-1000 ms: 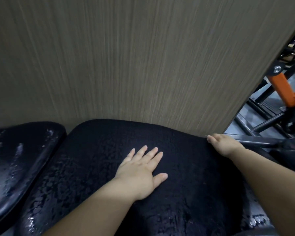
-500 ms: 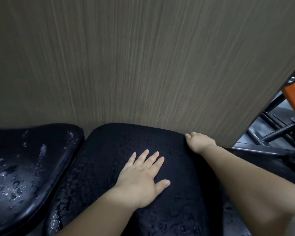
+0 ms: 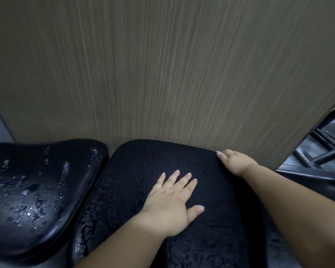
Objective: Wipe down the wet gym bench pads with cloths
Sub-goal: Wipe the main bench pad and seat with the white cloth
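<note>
Far left: pad (image 3: 37, 200), glossy, beaded with water, not yet wiped. Beside it: second pad (image 3: 81, 246), covered by what looks like a dark cloth (image 3: 143, 167); wet beads at its bare near-left edge. Left hand (image 3: 169, 207): flat on the cloth's middle, fingers straight and spread, pressing down. Right hand (image 3: 235, 161): at the cloth's far right corner, fingers curled over the edge, apparently gripping it. Far right: metal frame (image 3: 317, 157). Judged step: blotting the covered pad. Called for next: dragging the cloth across under firm palm pressure, then shifting it to the beaded pad.
</note>
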Available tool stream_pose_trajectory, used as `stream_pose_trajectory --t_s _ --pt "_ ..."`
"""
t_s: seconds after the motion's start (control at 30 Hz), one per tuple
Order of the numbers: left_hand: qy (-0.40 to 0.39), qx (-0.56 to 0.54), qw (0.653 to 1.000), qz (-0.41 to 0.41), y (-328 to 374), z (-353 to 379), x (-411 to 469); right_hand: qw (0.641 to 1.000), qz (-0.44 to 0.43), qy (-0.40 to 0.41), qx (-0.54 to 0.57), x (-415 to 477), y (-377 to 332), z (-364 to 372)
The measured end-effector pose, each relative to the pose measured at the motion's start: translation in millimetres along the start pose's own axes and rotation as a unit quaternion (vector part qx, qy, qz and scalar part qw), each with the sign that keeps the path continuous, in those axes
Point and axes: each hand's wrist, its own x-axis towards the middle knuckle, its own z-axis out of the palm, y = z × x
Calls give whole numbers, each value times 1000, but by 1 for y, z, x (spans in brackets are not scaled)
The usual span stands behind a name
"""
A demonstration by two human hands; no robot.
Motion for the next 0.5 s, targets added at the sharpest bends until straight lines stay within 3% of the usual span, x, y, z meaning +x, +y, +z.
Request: stream_pose_trajectory --t_s 0.23,0.37,0.5 --pt "-19 -3 999 -25 -15 -5 -10 995 89 8 -32 -18 74 -4" --pt "-10 -6 999 -47 -27 -4 -15 992 120 15 -38 -4 57 1" --pt "10 -8 999 -46 -30 -1 -17 995 96 13 -24 4 7 3"
